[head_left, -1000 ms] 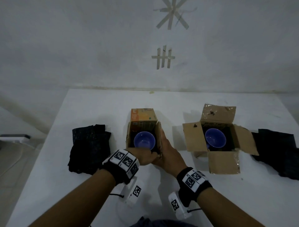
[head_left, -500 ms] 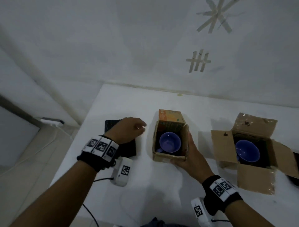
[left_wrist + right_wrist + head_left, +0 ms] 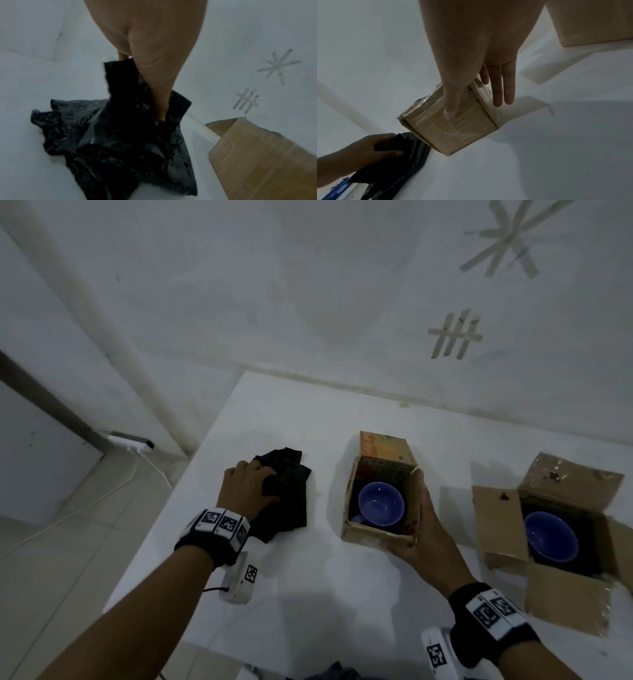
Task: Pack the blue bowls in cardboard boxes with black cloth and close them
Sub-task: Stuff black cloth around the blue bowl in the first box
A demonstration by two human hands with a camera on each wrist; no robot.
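A small open cardboard box point(image 3: 376, 537) stands mid-table with a blue bowl point(image 3: 381, 503) inside. My right hand point(image 3: 419, 525) steadies its near right corner. The thumb lies on the front wall of the box point(image 3: 450, 125) and straight fingers point(image 3: 498, 86) lie along the right wall. Left of the box, my left hand point(image 3: 267, 477) grips a crumpled black cloth point(image 3: 289, 501). In the left wrist view my left hand point(image 3: 142, 86) pinches a fold of the cloth point(image 3: 120, 142) between thumb and fingers. A second box point(image 3: 496, 522) at the right has its flaps open, with black lining and another blue bowl point(image 3: 550, 537).
The white table point(image 3: 308, 594) ends just left of the cloth, with tiled floor below. A power strip point(image 3: 132, 441) and its cable lie on that floor. A white wall with tape marks point(image 3: 455, 335) backs the table.
My left hand left the small box, moved left and took hold of the black cloth. The right hand stayed on the box. The head view swung left.
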